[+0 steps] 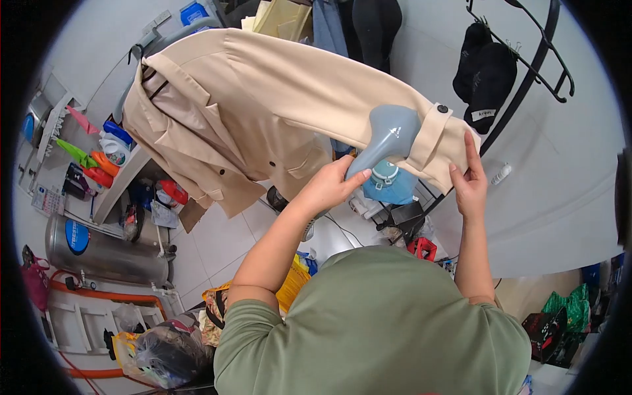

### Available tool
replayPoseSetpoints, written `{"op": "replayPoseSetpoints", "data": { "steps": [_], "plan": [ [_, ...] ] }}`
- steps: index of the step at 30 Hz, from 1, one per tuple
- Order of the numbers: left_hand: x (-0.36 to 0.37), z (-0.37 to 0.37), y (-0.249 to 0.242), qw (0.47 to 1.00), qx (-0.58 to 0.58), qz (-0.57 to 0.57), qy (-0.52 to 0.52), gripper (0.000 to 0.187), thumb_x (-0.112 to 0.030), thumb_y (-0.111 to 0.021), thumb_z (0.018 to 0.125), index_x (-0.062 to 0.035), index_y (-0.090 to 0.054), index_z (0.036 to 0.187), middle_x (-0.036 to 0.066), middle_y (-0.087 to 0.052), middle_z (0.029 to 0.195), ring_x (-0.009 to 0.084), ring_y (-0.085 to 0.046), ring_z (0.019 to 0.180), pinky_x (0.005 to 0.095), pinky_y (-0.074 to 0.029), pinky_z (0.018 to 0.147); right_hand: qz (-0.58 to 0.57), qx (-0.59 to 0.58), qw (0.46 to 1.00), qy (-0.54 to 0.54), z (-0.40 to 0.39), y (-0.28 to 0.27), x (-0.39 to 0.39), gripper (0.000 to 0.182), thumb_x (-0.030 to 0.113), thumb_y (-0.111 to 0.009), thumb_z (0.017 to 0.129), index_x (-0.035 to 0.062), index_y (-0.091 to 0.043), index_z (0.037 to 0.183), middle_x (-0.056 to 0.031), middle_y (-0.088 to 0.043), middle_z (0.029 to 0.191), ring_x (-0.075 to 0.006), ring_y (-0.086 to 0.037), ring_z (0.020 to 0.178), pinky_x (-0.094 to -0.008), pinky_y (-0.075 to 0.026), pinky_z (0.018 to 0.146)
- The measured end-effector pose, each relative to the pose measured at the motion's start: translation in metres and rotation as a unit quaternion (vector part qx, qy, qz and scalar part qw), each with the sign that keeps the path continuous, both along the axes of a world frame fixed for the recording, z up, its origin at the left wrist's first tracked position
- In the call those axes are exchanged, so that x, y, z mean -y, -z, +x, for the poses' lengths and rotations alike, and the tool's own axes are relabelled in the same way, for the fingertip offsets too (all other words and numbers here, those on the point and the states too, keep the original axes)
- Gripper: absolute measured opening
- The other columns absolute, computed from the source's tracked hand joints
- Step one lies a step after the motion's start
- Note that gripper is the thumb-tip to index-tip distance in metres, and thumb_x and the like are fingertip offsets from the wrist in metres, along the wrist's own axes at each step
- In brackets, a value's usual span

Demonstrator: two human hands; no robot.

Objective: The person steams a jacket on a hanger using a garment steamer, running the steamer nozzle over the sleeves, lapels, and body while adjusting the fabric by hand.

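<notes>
A beige blazer [191, 138] hangs on a black hanger at the upper left, with one sleeve [316, 85] stretched out to the right. My left hand [339, 181] is closed around the handle of a grey-blue handheld garment steamer [395, 128]. The steamer's head lies against the sleeve near the buttoned cuff strap [431, 135], and its see-through blue water tank [390, 184] shows underneath. At the sleeve's end, my right hand [471, 184] pinches the cuff, thumb in front and fingers along the edge. The steamer's face against the cloth is hidden.
A black rack [543, 46] with hangers and a black cap-like item [484, 72] stands at the upper right. Bottles [115, 151] crowd a shelf on the left above a metal tank [108, 250]. Bags [164, 352] lie at the lower left. A cord crosses the tiled floor [224, 243].
</notes>
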State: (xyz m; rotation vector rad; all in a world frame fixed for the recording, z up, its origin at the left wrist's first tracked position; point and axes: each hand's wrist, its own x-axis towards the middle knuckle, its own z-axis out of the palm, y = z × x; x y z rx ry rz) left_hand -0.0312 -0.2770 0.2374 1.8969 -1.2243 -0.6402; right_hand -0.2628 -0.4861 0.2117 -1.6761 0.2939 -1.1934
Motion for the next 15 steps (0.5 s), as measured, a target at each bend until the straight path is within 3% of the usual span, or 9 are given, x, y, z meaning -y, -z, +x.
{"op": "replayPoseSetpoints", "data": {
  "steps": [7, 15],
  "plan": [
    [0.023, -0.004, -0.014, 1.000, -0.009, -0.009, -0.023, 0.051, -0.049, -0.062, 0.096, 0.0006, -0.060, 0.108, 0.007, -0.060, 0.072, 0.0142, -0.060, 0.054, 0.0308, -0.050, 0.051, -0.040, -0.037, 0.998, 0.025, -0.004, 0.001, -0.008, 0.068, -0.010, -0.054, 0.088, 0.0060, -0.039, 0.153, -0.0130, -0.042, 0.153, -0.0220, -0.040, 0.140, -0.0329, -0.030, 0.116],
    [0.020, -0.009, -0.004, 1.000, -0.008, -0.004, 0.024, 0.052, -0.050, -0.062, 0.096, 0.0006, -0.060, 0.107, 0.009, -0.063, 0.074, 0.0142, -0.060, 0.054, 0.0304, -0.050, 0.051, 0.043, 0.002, 0.999, -0.001, -0.004, 0.003, 0.000, 0.068, -0.010, -0.054, 0.088, 0.0045, -0.039, 0.153, -0.0122, -0.040, 0.155, -0.0218, -0.037, 0.143, -0.0328, -0.028, 0.117]
  ]
}}
